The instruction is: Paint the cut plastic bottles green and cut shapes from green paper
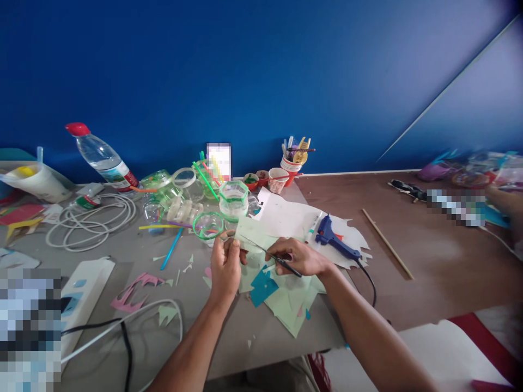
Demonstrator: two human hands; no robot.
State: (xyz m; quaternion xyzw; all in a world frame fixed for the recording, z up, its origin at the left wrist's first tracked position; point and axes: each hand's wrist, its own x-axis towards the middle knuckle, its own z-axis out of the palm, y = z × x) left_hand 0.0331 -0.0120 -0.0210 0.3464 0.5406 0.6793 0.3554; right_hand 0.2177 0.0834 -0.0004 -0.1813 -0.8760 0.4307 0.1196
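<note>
Between the thumb and fingers of my left hand (pixel 227 256) is a piece of pale green paper (pixel 248 231), lifted off the table. My right hand (pixel 296 255) is closed round black-handled scissors (pixel 291 267); the grip is partly hidden by the fingers. Their thin metal blades reach left across the paper, close to my left fingertips. Under both hands lie pale green paper sheets (pixel 292 313) in a loose pile, with a blue paper scrap (pixel 262 287) on top.
A blue glue gun (pixel 335 239) rests on white paper (pixel 281 215) to the right. Behind are green-rimmed clear containers (pixel 233 198), a paper cup (pixel 278 182) and a water bottle (pixel 104 158). Cables (pixel 92 223) and a power strip (pixel 87 288) lie left; another person's hand (pixel 504 198) is far right.
</note>
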